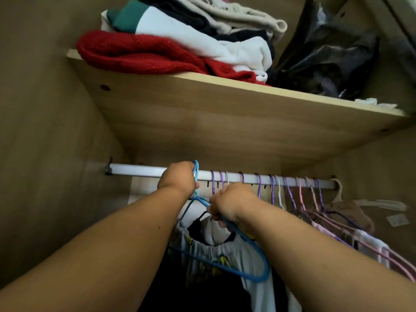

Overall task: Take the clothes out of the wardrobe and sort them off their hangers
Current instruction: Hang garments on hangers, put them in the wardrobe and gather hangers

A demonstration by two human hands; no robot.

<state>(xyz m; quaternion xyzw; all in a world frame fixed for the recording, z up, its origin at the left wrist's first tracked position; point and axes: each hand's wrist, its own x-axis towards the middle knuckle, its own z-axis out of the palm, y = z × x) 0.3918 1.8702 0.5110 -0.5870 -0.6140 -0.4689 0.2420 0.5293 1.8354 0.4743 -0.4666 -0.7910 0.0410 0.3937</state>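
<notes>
Filling the view is the wardrobe (45, 131), seen from below its upper shelf (202, 113). That shelf carries a stack of folded clothes (157, 48), a red knit lowest, with a black plastic bag (326, 59) just beside it. Under the shelf runs a white rail (135, 170), crowded on its right half with purple and pink hangers (292, 194) whose garments slope down and away to the right.

The piece in hand is a pale printed garment (238, 251) on a blue hanger (254, 246), hanging near the rail's middle with dark cloth below it. The right hand (229, 203) has its fingers curled round the hanger's sloping shoulder wire. The left hand (177, 179) is up at the rail, closed round the blue hooks (196, 170); there look to be two hooks together there, though I cannot tell if a second hanger belongs to them.

The lift-off looks to be at hand, and the risks sit at the hooks. If two are pinched together and only one clears the rail, the other may snag and twist the wire. Pulling outward before the hook rises over the rail would drag it along into the neighbouring purple hangers. The tilted hanger could also let the garment slip off its low end into the dark clothes below.
</notes>
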